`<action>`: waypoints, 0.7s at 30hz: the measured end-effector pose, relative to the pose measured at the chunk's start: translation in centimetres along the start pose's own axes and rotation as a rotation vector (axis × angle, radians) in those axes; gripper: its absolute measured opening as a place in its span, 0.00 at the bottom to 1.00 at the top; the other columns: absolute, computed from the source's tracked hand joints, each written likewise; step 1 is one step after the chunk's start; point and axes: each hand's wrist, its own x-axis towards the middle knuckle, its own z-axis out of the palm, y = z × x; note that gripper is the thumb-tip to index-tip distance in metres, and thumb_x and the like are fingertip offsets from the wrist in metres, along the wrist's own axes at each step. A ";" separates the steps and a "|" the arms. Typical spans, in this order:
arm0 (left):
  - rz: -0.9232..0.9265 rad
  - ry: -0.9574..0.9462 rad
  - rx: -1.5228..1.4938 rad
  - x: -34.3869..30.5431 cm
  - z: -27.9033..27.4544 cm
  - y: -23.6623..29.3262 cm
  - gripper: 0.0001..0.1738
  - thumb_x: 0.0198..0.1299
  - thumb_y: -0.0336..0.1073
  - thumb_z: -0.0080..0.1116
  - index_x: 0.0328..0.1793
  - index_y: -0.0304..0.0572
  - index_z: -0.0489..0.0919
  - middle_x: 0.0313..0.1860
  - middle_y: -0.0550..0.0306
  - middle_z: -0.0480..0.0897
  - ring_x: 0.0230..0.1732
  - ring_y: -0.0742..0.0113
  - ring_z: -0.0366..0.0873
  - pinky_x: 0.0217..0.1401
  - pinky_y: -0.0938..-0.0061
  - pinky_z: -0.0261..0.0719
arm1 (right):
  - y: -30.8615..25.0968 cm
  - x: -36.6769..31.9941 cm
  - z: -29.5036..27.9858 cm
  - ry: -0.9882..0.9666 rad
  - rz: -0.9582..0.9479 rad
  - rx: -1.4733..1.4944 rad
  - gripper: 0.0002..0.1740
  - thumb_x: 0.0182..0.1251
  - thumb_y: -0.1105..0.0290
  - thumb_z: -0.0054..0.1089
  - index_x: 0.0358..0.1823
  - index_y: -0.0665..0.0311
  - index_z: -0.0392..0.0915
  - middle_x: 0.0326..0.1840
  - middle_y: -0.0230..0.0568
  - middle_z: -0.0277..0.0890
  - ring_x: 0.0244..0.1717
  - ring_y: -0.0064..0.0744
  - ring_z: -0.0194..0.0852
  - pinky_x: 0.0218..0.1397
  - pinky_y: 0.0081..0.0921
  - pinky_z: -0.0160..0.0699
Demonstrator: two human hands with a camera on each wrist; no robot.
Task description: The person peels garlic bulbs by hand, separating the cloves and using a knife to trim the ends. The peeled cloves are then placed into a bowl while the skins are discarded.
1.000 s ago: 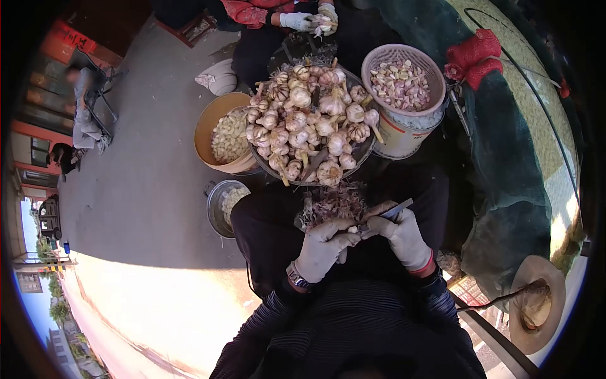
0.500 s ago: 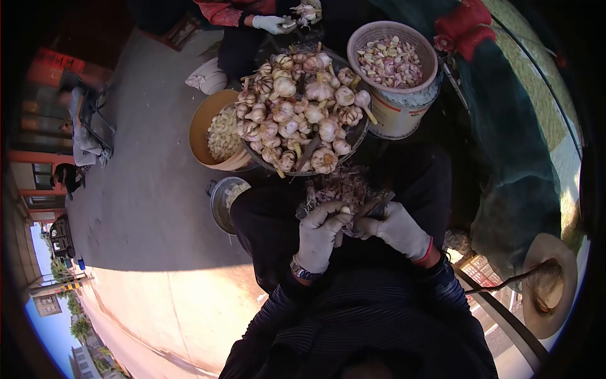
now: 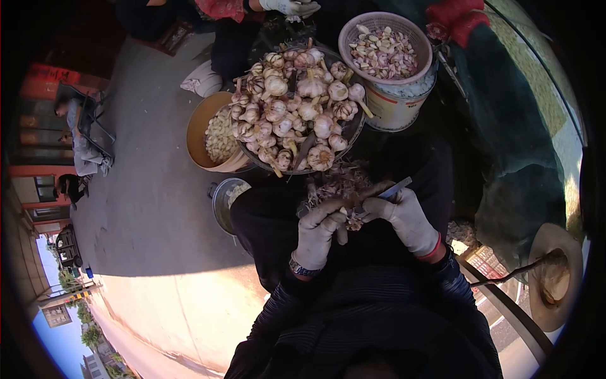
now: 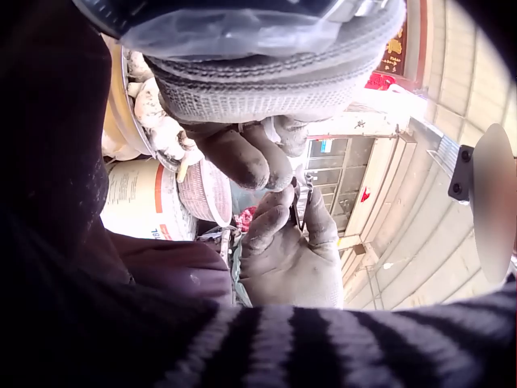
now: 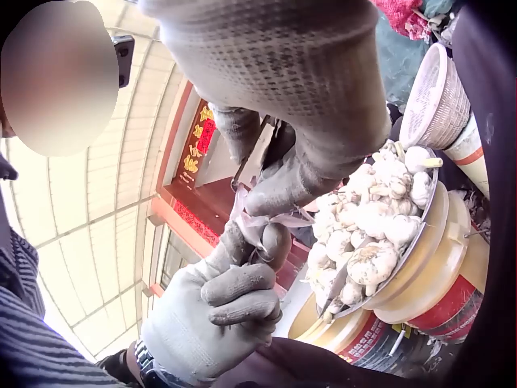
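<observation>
My gloved left hand (image 3: 314,235) pinches a garlic clove (image 3: 344,211) between thumb and fingers, over my lap. Close beside it, my gloved right hand (image 3: 409,221) grips a small knife (image 3: 396,188), its blade sticking out past the fingers. Papery purple skin (image 5: 252,225) hangs between the fingertips of both hands in the right wrist view. Below the hands, a heap of peeled-off skins (image 3: 338,182) lies at my lap. Just beyond is a wide pan piled with whole garlic bulbs (image 3: 293,110).
A yellow tub (image 3: 197,142) of peeled cloves and a metal pot (image 3: 221,218) with more stand left of the pan. On the right, a pink basket (image 3: 346,47) of cloves sits on a white bucket (image 3: 391,110). Another person's gloved hand (image 3: 293,7) shows at the top.
The knife blade dipped half a second ago and points up and outward again now. Skin hangs loose by the clove. The head view has shifted, and the other person's hands sit nearer the top edge.
</observation>
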 end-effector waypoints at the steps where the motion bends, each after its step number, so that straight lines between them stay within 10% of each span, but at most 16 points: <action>1: -0.012 -0.024 0.045 0.0 -0.1 -0.1 0.14 0.74 0.27 0.57 0.61 0.29 0.83 0.38 0.55 0.86 0.24 0.72 0.80 0.28 0.78 0.77 | 0.2 0.0 0.1 -0.024 0.007 0.041 0.11 0.71 0.76 0.65 0.51 0.75 0.83 0.44 0.46 0.88 0.44 0.33 0.89 0.52 0.28 0.90; 21: 0.003 -0.102 0.131 0.0 0.2 -0.1 0.21 0.65 0.12 0.56 0.63 0.26 0.81 0.47 0.48 0.88 0.45 0.59 0.90 0.53 0.68 0.92 | 1.9 0.8 0.5 0.051 0.032 0.069 0.12 0.73 0.73 0.63 0.50 0.77 0.85 0.42 0.45 0.90 0.42 0.31 0.90 0.49 0.27 0.91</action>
